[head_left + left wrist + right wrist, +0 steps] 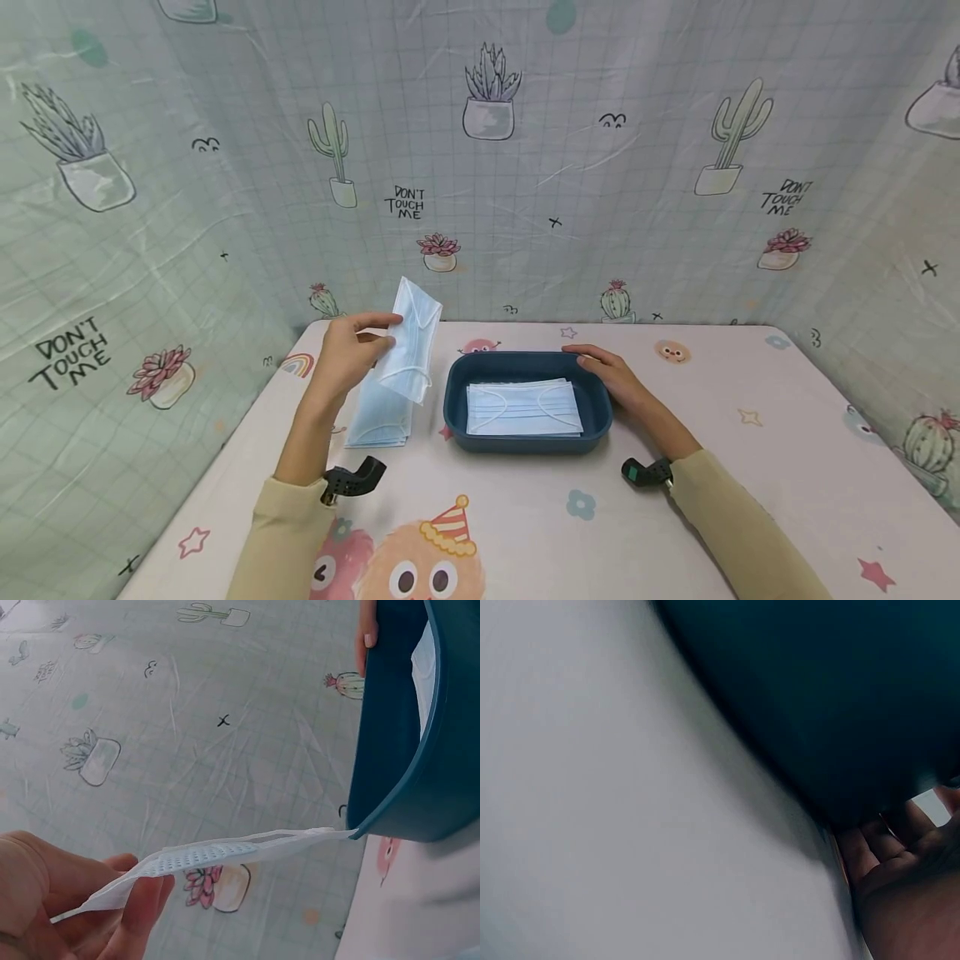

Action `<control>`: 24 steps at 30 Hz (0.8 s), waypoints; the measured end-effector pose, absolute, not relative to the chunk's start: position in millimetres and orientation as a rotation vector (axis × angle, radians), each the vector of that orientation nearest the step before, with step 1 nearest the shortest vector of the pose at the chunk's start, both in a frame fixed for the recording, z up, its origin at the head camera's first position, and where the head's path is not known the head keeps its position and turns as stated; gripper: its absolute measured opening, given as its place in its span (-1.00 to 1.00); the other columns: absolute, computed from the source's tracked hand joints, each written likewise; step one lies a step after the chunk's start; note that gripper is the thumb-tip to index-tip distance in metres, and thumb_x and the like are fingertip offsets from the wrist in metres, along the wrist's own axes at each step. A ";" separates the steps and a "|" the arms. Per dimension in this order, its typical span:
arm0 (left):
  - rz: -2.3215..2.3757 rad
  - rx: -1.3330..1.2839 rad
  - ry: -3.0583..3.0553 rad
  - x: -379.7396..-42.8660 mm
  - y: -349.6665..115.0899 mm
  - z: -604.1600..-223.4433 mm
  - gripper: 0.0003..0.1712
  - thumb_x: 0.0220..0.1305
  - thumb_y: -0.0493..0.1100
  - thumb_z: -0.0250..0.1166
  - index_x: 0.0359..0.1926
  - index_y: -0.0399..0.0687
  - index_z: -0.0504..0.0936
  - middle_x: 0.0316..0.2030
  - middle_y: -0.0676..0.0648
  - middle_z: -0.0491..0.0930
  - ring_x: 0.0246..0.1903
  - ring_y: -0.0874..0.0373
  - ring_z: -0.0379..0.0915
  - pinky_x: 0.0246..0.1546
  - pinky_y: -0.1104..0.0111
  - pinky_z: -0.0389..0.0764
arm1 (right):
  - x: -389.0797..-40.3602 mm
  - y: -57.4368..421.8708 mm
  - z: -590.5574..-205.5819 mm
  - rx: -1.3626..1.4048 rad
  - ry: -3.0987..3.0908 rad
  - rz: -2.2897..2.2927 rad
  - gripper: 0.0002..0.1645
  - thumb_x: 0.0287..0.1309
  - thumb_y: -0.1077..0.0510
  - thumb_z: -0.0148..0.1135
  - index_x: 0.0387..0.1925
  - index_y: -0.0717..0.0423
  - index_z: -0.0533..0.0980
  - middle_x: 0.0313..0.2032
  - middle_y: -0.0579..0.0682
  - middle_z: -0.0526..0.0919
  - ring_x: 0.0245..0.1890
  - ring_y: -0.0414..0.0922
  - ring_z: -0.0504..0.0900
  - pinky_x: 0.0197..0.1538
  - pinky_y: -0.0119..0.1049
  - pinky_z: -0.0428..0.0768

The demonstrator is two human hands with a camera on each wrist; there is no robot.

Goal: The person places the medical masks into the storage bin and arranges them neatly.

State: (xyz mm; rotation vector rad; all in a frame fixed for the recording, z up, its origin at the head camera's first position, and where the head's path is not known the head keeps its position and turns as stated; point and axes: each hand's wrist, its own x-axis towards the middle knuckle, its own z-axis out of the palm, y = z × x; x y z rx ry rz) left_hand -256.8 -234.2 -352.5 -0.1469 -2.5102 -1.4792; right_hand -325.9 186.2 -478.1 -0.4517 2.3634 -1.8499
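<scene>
In the head view my left hand (352, 346) pinches a light blue pleated face mask (414, 333) by its side, raised and tilted above the table. The left wrist view shows this mask (202, 859) nearly edge-on between the thumb and fingers. Beneath it, more face masks (378, 417) lie stacked on the table, partly hidden. A dark blue rectangular bin (525, 444) stands to their right, with flat masks (521, 408) inside, ear loops on top. My right hand (611, 379) grips the bin's far right corner, thumb at the rim and fingers along the outside.
The pale table (675, 533) is printed with cartoon figures. A grey-green curtain (555, 183) with cactus drawings hangs behind it and along both sides. A wrist camera (356, 477) sits on the left forearm, another camera (647, 472) on the right.
</scene>
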 end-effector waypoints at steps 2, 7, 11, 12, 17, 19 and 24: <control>-1.478 -0.162 -2.519 -257.4 -229.8 -353.7 -0.59 0.34 -0.38 0.23 0.17 -0.14 0.71 0.20 -0.23 0.61 -0.05 -0.04 0.61 -0.30 0.50 0.56 | -325.7 186.9 -478.8 -0.460 2.366 -1.846 -0.47 0.57 0.04 -0.01 0.43 0.12 0.42 0.50 0.19 0.36 0.57 0.17 0.21 0.56 0.20 0.18; -1.441 -0.204 -2.534 -258.2 -217.4 -356.8 -0.62 0.37 -0.35 0.25 0.15 -0.07 0.73 0.19 -0.19 0.62 -0.03 -0.06 0.63 -0.21 0.48 0.59 | -326.0 188.0 -479.3 -0.463 2.362 -1.857 -0.47 0.57 0.04 -0.01 0.43 0.13 0.42 0.49 0.19 0.38 0.57 0.16 0.21 0.56 0.19 0.20; -1.406 -0.288 -2.528 -257.6 -207.6 -358.7 -0.64 0.36 -0.34 0.25 0.12 -0.06 0.74 0.16 -0.18 0.65 -0.08 -0.04 0.63 -0.26 0.46 0.60 | -327.0 189.5 -479.5 -0.469 2.364 -1.863 -0.47 0.56 0.05 0.00 0.43 0.13 0.42 0.48 0.19 0.39 0.56 0.16 0.23 0.55 0.18 0.20; -1.397 -0.309 -2.526 -257.6 -205.5 -359.3 -0.64 0.35 -0.34 0.26 0.11 -0.06 0.75 0.14 -0.18 0.66 -0.09 -0.04 0.64 -0.29 0.45 0.59 | -326.9 189.7 -479.3 -0.479 2.372 -1.857 -0.47 0.57 0.05 0.00 0.43 0.14 0.42 0.48 0.20 0.39 0.56 0.16 0.23 0.55 0.18 0.20; -1.351 -0.400 -2.528 -257.1 -193.8 -360.2 -0.65 0.34 -0.35 0.27 0.09 -0.07 0.76 0.09 -0.17 0.71 -0.11 -0.06 0.66 -0.35 0.42 0.63 | -325.7 191.4 -480.4 -0.475 2.397 -1.850 -0.46 0.57 0.05 -0.01 0.43 0.15 0.41 0.49 0.21 0.37 0.57 0.17 0.21 0.57 0.19 0.18; -1.343 -0.420 -2.526 -256.9 -189.6 -360.4 -0.65 0.33 -0.35 0.28 0.08 -0.06 0.77 0.09 -0.17 0.71 -0.12 -0.06 0.66 -0.34 0.39 0.66 | -325.5 191.1 -480.4 -0.454 2.386 -1.863 -0.47 0.57 0.05 0.00 0.43 0.14 0.42 0.49 0.19 0.38 0.57 0.16 0.21 0.57 0.18 0.18; -1.339 -0.449 -2.519 -256.2 -181.7 -363.5 -0.67 0.32 -0.34 0.30 0.06 -0.05 0.78 0.07 -0.16 0.72 -0.15 -0.04 0.67 -0.33 0.34 0.71 | -326.8 187.8 -479.4 -0.459 2.354 -1.871 -0.48 0.57 0.05 0.00 0.42 0.12 0.43 0.49 0.18 0.38 0.58 0.15 0.21 0.57 0.18 0.17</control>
